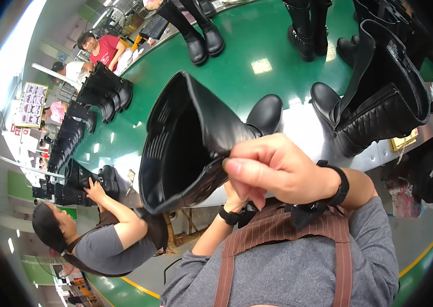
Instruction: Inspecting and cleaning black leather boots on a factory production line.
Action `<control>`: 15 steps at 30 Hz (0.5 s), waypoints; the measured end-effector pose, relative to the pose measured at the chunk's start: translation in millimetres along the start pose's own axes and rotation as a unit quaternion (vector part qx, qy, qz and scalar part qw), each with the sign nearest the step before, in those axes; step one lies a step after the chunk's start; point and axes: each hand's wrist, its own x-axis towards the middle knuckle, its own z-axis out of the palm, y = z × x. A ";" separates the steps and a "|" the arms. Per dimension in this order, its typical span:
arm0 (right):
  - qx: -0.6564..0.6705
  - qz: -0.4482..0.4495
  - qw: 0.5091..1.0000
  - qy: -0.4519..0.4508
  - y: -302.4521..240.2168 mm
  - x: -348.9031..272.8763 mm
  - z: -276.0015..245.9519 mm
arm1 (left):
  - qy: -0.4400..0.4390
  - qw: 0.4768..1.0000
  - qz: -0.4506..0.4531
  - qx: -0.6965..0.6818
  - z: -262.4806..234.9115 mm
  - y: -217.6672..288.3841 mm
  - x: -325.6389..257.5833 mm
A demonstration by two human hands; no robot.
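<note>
A tall black boot (221, 112) is tilted in front of me, its wide shaft opening facing me and its rounded toe pointing away over the worktable. My right hand (280, 169) is closed in a pinch at the shaft's side edge; whether a zip pull sits between thumb and finger I cannot make out. My left hand (234, 198) is low behind the shaft, and its fingers are hidden by the boot and my right hand. Close by on the right stands another black boot (375, 115) with a quilted panel and its shaft spread wide.
The green worktable (175, 66) has a pale metal edge strip (303, 128). More black boots stand along its far side (206, 38) and left side (104, 97). At left, a co-worker (119, 240) handles a boot. Yellow paper slips (404, 140) lie at the right edge.
</note>
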 end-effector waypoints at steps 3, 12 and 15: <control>-0.007 -0.009 1.000 0.001 -1.9 4.3 -1.1 | 0.003 1.000 0.025 -0.002 2.4 -0.2 4.1; 0.028 -0.027 0.999 0.010 -22.7 7.8 -8.4 | 0.049 0.995 0.048 0.075 15.6 -14.5 15.1; -0.050 -0.040 0.997 0.037 -24.2 13.2 -16.8 | 0.078 0.989 0.045 0.119 18.9 -17.8 17.2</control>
